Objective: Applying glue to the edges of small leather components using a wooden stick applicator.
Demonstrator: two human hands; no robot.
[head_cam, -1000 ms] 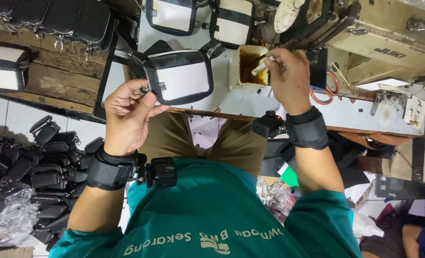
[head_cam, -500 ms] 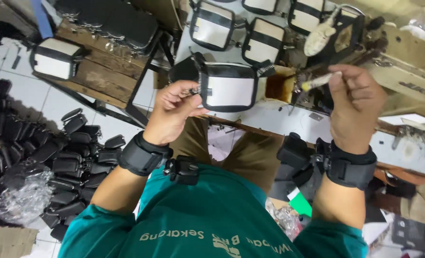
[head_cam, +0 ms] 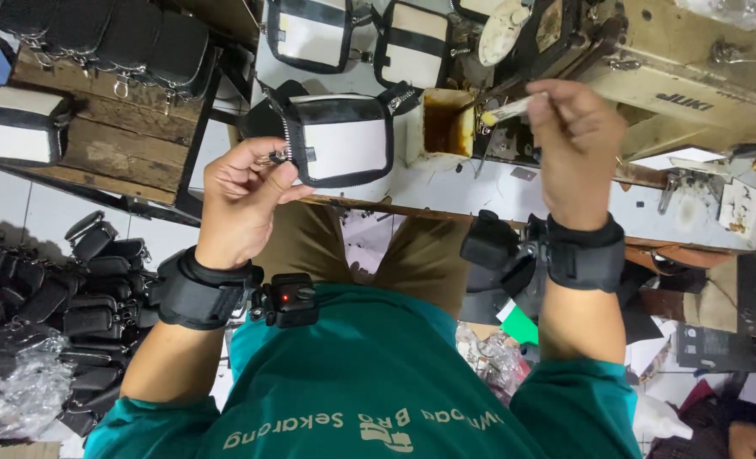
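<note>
Head view: left hand (head_cam: 246,200) pinches the pouch (head_cam: 340,136) zipper at 10 o'clock. Right hand (head_cam: 575,140) grips a brush (head_cam: 505,109) beside the stained glue box (head_cam: 444,123). Both hands sit lower than before.

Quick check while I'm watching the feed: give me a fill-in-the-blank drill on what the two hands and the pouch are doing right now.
1. The left hand pinches the black-and-white pouch at its ____ edge.
2. The right hand holds a thin stick-like tool beside the small ____ -stained box.
3. Both wrists wear ____ straps.
4. More finished pouches lie on the ____ pallet at the left.

Missing words: zipper; rust; black; wooden
</note>
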